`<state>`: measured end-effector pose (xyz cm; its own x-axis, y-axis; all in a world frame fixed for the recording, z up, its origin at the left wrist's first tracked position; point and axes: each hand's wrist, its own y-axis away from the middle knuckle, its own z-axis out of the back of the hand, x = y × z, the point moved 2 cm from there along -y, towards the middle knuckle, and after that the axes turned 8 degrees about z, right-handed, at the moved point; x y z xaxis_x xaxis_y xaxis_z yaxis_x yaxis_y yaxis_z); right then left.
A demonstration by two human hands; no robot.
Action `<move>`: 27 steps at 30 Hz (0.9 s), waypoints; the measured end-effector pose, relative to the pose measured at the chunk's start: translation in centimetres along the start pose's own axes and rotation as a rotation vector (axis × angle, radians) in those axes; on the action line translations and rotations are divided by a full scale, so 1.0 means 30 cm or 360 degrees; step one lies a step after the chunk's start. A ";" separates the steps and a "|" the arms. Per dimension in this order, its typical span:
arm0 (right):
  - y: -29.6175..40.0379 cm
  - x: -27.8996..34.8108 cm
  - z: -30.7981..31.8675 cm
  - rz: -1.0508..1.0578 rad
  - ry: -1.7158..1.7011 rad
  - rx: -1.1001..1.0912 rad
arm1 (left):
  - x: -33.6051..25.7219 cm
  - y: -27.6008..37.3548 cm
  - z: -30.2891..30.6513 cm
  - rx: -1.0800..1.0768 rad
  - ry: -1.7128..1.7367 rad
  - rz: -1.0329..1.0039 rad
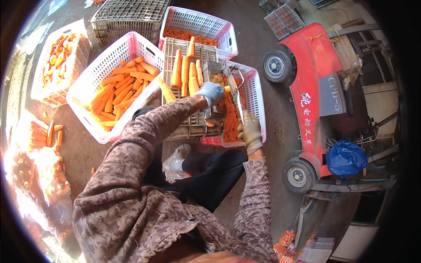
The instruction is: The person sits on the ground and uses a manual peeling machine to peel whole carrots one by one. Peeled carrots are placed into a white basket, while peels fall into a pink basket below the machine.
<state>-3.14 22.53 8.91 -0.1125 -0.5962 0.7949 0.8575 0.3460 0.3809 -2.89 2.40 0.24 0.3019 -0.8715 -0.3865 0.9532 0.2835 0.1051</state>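
Note:
My left hand (212,93), in a pale blue-grey glove, is closed around a peeled carrot (227,89), whose end pokes out towards the blade. Most of that carrot is hidden by the fingers. Under the hand lies a metal cutting block (215,110) on an upturned plastic crate (179,131). My right hand (251,133), in a stained glove, grips the handle end of a long blade (237,93). Carrot slices (232,121) lie below it in a white and pink basket (255,98). Several peeled carrots (185,72) rest on the crate, left of the block.
At left stands a white basket (82,115) of whole carrots (123,88); beyond it, a crate holds carrot pieces (59,54). Another basket (197,21) with slices and a grey crate (130,19) stand at the back. A red wheeled vehicle (307,98) is at right.

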 end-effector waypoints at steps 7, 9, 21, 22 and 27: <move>-0.062 -0.221 -0.111 0.0273 0.0502 -0.0058 | -0.002 -0.006 0.035 0.0001 0.0172 -0.0030; -0.038 -0.064 -0.027 0.0031 -0.0161 0.0099 | 0.010 -0.015 0.042 0.0042 0.0086 0.0007; -0.026 -0.053 -0.061 0.0139 0.0352 -0.0030 | 0.005 -0.063 -0.020 -0.0143 0.0240 -0.0057; -0.079 -0.187 -0.083 0.0330 0.0912 -0.0253 | -0.026 -0.084 0.016 -0.0097 0.0263 -0.0055; -0.059 -0.215 -0.095 0.0064 0.0250 -0.0047 | 0.022 -0.046 0.000 -0.0100 0.0391 -0.0011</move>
<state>-2.50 23.68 1.76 -0.0001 -0.6892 0.7246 0.8742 0.3518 0.3347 -3.99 1.43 -0.16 0.2746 -0.7523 -0.5988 0.9499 0.3088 0.0477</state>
